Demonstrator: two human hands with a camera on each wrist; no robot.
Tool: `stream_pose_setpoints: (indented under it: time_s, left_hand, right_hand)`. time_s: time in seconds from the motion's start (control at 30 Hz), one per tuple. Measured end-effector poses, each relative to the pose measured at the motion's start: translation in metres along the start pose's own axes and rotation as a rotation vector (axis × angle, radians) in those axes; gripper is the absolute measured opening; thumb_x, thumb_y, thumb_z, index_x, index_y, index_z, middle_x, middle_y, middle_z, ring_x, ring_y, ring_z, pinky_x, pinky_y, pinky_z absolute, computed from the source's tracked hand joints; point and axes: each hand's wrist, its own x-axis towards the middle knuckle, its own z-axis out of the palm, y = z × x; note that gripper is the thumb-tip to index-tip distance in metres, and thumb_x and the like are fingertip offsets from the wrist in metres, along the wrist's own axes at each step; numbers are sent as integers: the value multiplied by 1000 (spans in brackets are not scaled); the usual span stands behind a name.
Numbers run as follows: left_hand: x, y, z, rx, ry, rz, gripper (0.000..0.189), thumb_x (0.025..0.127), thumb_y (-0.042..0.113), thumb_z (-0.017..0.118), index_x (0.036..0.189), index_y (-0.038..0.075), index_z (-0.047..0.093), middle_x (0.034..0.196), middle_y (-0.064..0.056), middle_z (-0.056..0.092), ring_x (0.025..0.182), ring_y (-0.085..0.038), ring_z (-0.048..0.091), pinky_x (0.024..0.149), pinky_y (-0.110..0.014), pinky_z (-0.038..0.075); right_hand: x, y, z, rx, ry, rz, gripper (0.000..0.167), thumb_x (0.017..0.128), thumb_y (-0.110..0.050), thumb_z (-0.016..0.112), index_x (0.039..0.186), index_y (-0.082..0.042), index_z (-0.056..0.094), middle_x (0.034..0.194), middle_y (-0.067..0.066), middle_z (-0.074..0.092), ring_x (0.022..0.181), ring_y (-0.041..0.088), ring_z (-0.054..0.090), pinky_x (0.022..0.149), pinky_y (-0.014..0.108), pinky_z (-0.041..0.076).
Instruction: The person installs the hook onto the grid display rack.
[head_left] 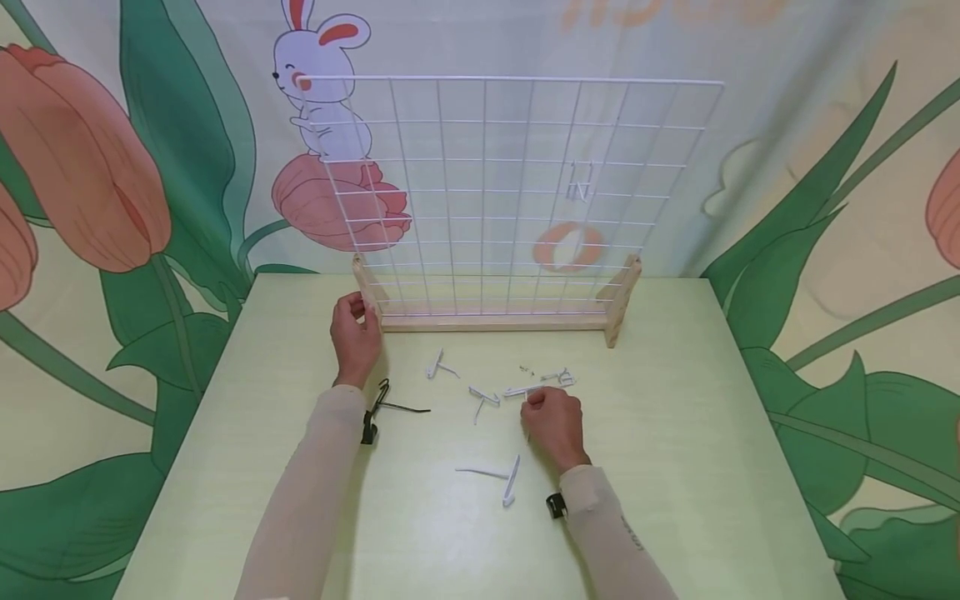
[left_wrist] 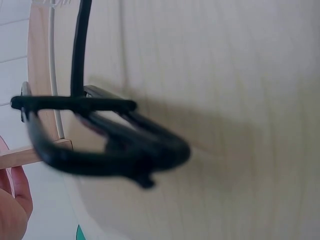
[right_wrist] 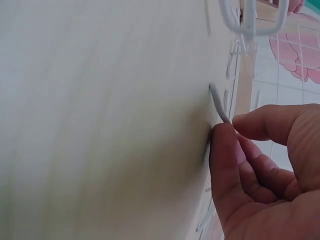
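Observation:
A white wire grid panel [head_left: 483, 200] stands upright in a wooden base [head_left: 495, 322]. My left hand [head_left: 356, 342] holds the left wooden foot [head_left: 367, 279], its fingers [left_wrist: 21, 187] against the wood. By that wrist a black hook [head_left: 401, 408] lies on the table; it looms large in the left wrist view. My right hand [head_left: 553, 425] pinches a thin pale rod [right_wrist: 218, 104] between thumb and fingertip, close over the table. The rod's other end is hidden by the hand. Just beyond are long white hooks [head_left: 525, 389].
More white hooks lie on the table: one near the base [head_left: 432, 365], one in the middle [head_left: 483, 395], one toward the front [head_left: 510, 483]. Tiny pieces [head_left: 527, 369] are scattered behind the right hand. A white hook [head_left: 580, 190] hangs on the grid. A printed curtain [head_left: 480, 42] hangs behind.

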Motion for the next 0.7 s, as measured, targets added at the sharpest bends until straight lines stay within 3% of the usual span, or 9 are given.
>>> stream_pose_setpoints:
  time_s: [0.4, 0.7]
  left_hand:
    - [-1, 2, -1, 3, 4, -1, 32, 108, 15, 54, 137, 1, 55, 129, -20, 62, 124, -33, 66, 98, -49, 59]
    - [-2, 7, 0, 11, 0, -19, 30, 108, 12, 54, 136, 1, 55, 129, -21, 61, 124, -34, 65, 98, -48, 59]
  right_hand:
    - [-10, -17, 10, 87, 25, 24, 6, 88, -12, 75, 91, -10, 80, 82, 2, 79, 79, 17, 75, 74, 38, 62]
    - [-13, -21, 13, 84, 5, 20, 5, 90, -15, 77, 92, -12, 79, 84, 1, 79, 78, 15, 74, 75, 36, 62]
